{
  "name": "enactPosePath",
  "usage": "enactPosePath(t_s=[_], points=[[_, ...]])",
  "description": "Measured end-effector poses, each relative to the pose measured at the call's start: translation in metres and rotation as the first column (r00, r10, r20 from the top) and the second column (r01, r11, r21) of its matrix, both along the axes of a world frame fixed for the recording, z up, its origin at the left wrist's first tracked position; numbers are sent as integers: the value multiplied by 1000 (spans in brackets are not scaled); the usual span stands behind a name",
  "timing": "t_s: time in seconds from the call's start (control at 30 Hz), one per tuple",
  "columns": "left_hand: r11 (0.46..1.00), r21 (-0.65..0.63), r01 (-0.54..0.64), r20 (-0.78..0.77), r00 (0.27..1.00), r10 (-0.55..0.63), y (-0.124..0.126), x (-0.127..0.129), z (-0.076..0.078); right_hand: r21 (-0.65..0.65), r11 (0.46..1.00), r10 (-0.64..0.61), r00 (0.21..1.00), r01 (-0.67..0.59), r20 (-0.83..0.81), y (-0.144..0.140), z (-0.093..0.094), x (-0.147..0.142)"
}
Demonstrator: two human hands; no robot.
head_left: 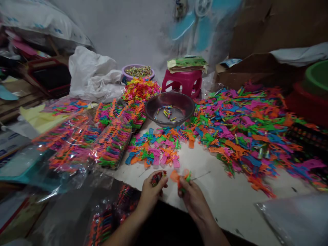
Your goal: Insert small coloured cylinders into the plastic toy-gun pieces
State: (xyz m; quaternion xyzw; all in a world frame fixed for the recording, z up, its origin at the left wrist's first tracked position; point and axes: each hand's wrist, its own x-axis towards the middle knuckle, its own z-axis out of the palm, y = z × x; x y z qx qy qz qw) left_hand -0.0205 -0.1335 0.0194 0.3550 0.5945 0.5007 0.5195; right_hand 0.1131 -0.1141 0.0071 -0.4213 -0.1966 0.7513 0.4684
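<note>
My left hand is closed around a small bunch of coloured bits, red and green, at the near edge of a white board. My right hand pinches an orange plastic toy piece with a green part, and a thin metal wire sticks out to the right of it. Both hands hover close together just above the board. Right behind them lies a small heap of loose plastic toy pieces in orange, pink, blue and green.
A large pile of the same plastic pieces covers the right side. A metal bowl with a few small parts sits behind. Clear bags packed with pieces lie left. A pink stool, a purple bowl and white cloth stand at the back.
</note>
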Motion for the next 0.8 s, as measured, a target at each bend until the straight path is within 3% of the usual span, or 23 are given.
enactPosePath(t_s=[0.1, 0.23, 0.37, 0.43, 0.53, 0.6, 0.7, 0.73, 0.8], points=[[985, -118, 125, 176, 979, -104, 2, 9, -6, 47, 988, -151, 985, 147, 89, 5, 2, 15], [955, -121, 269, 322, 921, -218, 1, 32, -3, 115, 979, -178, 979, 167, 99, -7, 6, 29], [937, -142, 318, 441, 868, -228, -1, 46, 7, 253, 952, -200, 975, 171, 97, -24, 7, 35], [893, -229, 388, 582, 789, -194, -2, 44, 10, 395, 915, -139, 982, 77, 131, -26, 5, 38], [833, -289, 472, 704, 695, -150, -5, 32, 15, 552, 801, 114, 964, -231, 239, -18, 2, 39], [849, -270, 455, 697, 701, -154, -8, 20, 19, 605, 696, 246, 921, -385, 303, -7, 3, 35], [878, -243, 413, 682, 716, -148, -12, 2, 24, 640, 580, 335, 864, -504, 376, 10, 4, 22], [890, -242, 385, 683, 719, -125, -12, -4, 24, 628, 575, 347, 851, -524, 394, 15, 4, 17], [933, -242, 268, 657, 753, -46, -9, -13, 21, 569, 641, 341, 856, -515, 389, 23, 3, 7]])
